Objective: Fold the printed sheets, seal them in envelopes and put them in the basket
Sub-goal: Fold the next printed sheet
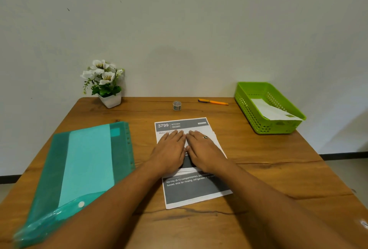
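Both hands are laid flat, side by side, on the printed sheet (192,193), which lies on the wooden surface (268,169). The left hand (169,150) and the right hand (203,149) are held open with straight fingers pressed onto the paper, their forefingers almost touching; nothing is gripped. A ring (205,137) is worn on the right hand. A paper edge is seen crossing the sheet just under the wrists; whether it is a fold or a second sheet cannot be told. The green basket (249,109) is placed well beyond the right hand, out to its right, and a white envelope (272,112) is lying inside it. A green plastic folder (83,165) is spread just left of the left hand. Beyond the fingertips, a small roll of tape (176,105), an orange pen (213,101) and a potted flower (107,89) are set near the wall.
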Demonstrator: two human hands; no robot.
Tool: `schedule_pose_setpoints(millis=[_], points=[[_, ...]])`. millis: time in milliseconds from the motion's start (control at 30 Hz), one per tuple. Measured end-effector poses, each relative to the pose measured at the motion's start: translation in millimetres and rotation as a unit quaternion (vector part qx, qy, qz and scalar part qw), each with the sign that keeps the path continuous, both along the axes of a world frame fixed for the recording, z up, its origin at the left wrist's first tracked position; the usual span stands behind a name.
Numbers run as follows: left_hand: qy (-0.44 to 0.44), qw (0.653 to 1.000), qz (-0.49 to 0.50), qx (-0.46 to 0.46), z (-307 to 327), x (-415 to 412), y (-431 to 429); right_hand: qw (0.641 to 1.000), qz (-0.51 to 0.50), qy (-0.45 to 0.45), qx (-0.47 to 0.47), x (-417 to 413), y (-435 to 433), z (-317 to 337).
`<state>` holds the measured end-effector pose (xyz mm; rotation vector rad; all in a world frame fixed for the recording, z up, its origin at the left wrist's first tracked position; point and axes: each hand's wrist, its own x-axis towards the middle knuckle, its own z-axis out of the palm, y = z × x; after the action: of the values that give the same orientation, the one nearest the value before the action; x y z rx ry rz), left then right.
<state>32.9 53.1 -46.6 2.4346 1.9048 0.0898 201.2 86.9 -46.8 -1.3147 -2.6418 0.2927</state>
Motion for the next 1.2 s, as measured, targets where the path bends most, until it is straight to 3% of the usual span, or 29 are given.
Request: schedule_pose_setpoints(millis=[167,500,767,933,1200], points=[[-0.035,0.999,0.007,-0.017,-8.9,0.4,-3.7,0.999,-0.028,0.018,0.014,-1.7,-4.1,-17.9],[-0.013,0.996,0.063,-0.056,-6.1,-3.5,-4.1,0.994,-0.080,-0.065,-0.028,44.8,10.9,-14.6],[0.006,0.981,0.172,-0.085,3.5,-17.5,2.0,0.990,-0.102,-0.082,-0.047,57.6,13.0,-12.4],[0.017,0.996,0.070,-0.053,27.6,-24.5,16.1,0.990,-0.101,-0.083,-0.055,56.9,12.7,-9.6],[-0.032,0.984,0.078,-0.159,44.9,-33.1,48.9,0.989,-0.090,-0.081,-0.088,55.3,20.3,1.0]])
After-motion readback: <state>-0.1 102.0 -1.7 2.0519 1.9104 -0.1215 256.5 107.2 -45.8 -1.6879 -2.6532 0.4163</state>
